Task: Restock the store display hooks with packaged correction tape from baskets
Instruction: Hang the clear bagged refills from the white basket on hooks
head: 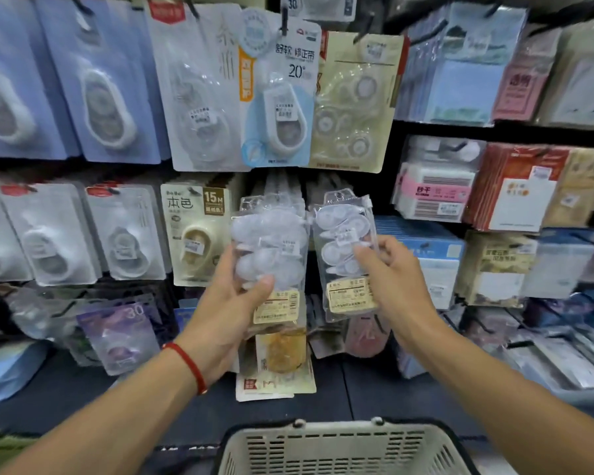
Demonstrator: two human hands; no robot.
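My left hand (230,303) grips a stack of clear blister packs of white correction tape (271,248), thumb across the front, held up before the middle row of the display. My right hand (391,279) pinches a single matching clear pack (345,241) by its right side, just to the right of the stack. Both packs carry cream labels at the bottom. Behind them hang more clear packs on a hook (282,190), partly hidden. A cream plastic basket (340,447) sits at the bottom centre below my arms.
Hooks all around carry carded correction tapes: blue cards (100,80) upper left, a 20 m pack (285,97) top centre, a 15M cream pack (196,231) left of my hands. Sticky notes (436,190) fill the right shelves. More packs (275,365) lie on the low dark shelf.
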